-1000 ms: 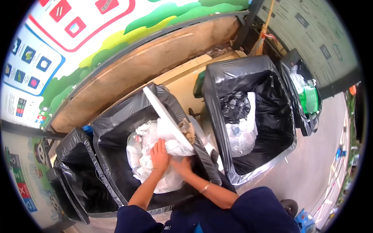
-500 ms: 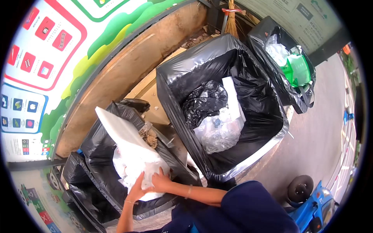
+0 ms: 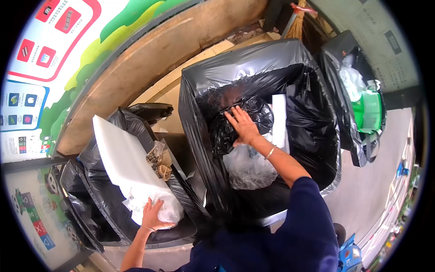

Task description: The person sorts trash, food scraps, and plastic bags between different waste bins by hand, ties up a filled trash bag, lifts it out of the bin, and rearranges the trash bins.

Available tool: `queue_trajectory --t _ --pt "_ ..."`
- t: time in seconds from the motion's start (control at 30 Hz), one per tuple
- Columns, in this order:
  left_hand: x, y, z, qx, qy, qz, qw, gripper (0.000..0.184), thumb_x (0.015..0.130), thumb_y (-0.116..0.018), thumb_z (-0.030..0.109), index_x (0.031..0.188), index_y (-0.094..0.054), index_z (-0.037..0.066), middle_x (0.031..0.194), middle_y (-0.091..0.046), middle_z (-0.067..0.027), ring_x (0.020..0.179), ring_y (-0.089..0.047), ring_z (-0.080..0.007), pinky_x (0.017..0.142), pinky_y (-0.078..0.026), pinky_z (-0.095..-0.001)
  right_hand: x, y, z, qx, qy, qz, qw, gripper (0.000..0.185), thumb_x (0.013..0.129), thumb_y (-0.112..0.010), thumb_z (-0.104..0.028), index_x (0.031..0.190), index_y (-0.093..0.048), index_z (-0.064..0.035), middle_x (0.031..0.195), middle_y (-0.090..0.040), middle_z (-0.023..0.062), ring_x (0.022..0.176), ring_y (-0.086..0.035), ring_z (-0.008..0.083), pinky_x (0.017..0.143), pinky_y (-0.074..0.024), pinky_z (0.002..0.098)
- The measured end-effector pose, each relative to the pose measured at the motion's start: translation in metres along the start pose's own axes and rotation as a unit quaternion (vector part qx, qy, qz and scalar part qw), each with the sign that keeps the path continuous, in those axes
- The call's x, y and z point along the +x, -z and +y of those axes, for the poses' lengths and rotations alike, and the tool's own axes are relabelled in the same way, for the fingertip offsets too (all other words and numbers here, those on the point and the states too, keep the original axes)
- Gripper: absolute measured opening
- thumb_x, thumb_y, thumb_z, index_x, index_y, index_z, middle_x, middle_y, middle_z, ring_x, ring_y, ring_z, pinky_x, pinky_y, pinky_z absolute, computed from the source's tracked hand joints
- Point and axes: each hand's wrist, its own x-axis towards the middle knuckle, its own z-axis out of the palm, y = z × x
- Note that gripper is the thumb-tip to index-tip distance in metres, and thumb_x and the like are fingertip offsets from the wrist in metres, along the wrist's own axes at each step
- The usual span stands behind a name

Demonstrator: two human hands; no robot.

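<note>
My left hand (image 3: 155,216) rests on a white plastic bag (image 3: 156,197) in the left bin, fingers apart. A long white foam board (image 3: 124,149) slants up from beside that bag, with a crumpled brown-and-clear wrapper (image 3: 158,161) at its right. In the large middle bin, my right hand (image 3: 245,127) lies with spread fingers on a bunched black plastic bag (image 3: 217,131). Below it is a clear plastic bag (image 3: 249,170) with unclear contents. A white foam strip (image 3: 279,113) stands just right of the hand.
Black liners cover the middle bin (image 3: 226,68), the left bin (image 3: 113,208) and a narrower bin (image 3: 81,199). At the right, another bin holds a green container (image 3: 368,111). A straw broom (image 3: 297,25) leans behind; a blue vehicle (image 3: 350,256) is at lower right.
My right hand has left the white bag and moved across to the black bag in the middle bin. My left hand stays at the white bag. The view has shifted.
</note>
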Motion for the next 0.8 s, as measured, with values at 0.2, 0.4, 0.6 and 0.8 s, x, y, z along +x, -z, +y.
queue_trajectory --t 0.2,0.4,0.6,0.8 --pt "0.001 0.009 0.006 -0.035 0.023 -0.012 0.999 0.107 0.044 -0.082 0.059 0.13 -0.048 0.005 0.137 -0.045 -0.0156 0.136 -0.022 -0.0441 0.109 -0.019 -0.0508 -0.065 -0.108 0.012 0.153 0.052 -0.465 0.87 0.131 0.038 -0.084 -0.058 0.143 -0.027 -0.0062 0.147 -0.024 0.0237 0.132 -0.033 0.038 0.106 -0.0321 0.0447" --pt "0.005 0.015 0.012 -0.025 0.039 -0.016 0.999 0.107 0.043 -0.083 0.057 0.13 -0.049 0.006 0.136 -0.047 -0.0137 0.132 -0.029 -0.0423 0.11 -0.02 -0.0479 -0.121 -0.132 -0.004 -0.233 0.15 -0.347 0.896 0.061 0.084 -0.047 -0.022 0.14 -0.031 -0.0019 0.146 -0.023 0.0255 0.13 -0.035 0.0373 0.111 -0.0253 0.0456" --pt "0.007 0.019 0.016 -0.025 0.042 -0.01 0.999 0.107 0.041 -0.083 0.058 0.129 -0.05 0.006 0.132 -0.051 -0.0123 0.126 -0.037 -0.0405 0.109 -0.022 -0.0478 -0.127 -0.321 0.083 -0.488 0.35 0.054 0.798 0.037 0.089 -0.04 -0.018 0.12 -0.055 -0.0037 0.125 -0.053 0.0123 0.116 -0.048 0.0269 0.098 -0.0351 0.0425" --pt "0.004 0.01 0.006 -0.048 0.054 -0.023 0.997 0.109 0.042 -0.081 0.062 0.132 -0.048 0.009 0.138 -0.046 -0.012 0.136 -0.024 -0.041 0.111 -0.017 -0.0474 -0.099 -0.188 0.048 0.11 0.043 -0.283 0.952 0.035 0.076 -0.059 -0.011 0.109 -0.056 0.0002 0.101 -0.06 0.0209 0.098 -0.058 0.0338 0.084 -0.0472 0.0393"
